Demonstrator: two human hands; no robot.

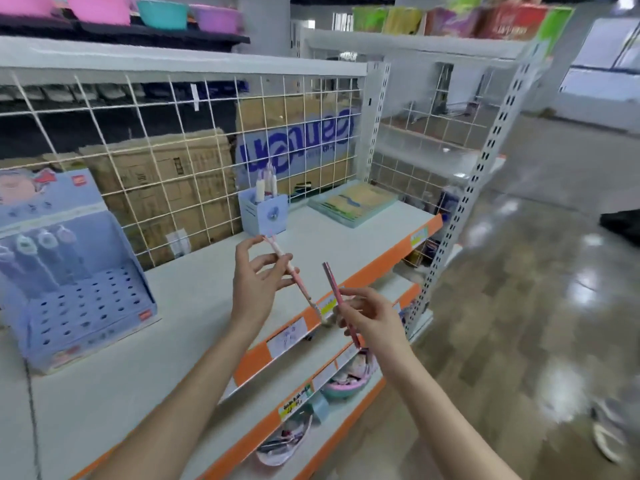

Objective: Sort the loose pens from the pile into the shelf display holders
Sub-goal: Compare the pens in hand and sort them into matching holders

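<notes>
The left hand [256, 282] pinches 1 pale pink pen [294, 271]; just right, the right hand [370, 320] pinches 1 darker pink pen [337, 299]. Beyond them stands 1 small blue holder [265, 213] with about 3 pens; 1 large perforated display [79, 271] sits far left.

Large blue lettering is seen on the cardboard box [298, 140] behind the wire grid [180, 140], at twelve o'clock from the hands; it appears upside down and cannot be read with certainty. Small red brand tags are noted on the blue pen display stand [79, 271] at nine o'clock, illegible. Handwriting on the yellow shelf label [294, 405] at six o'clock is blurred, unread.
</notes>
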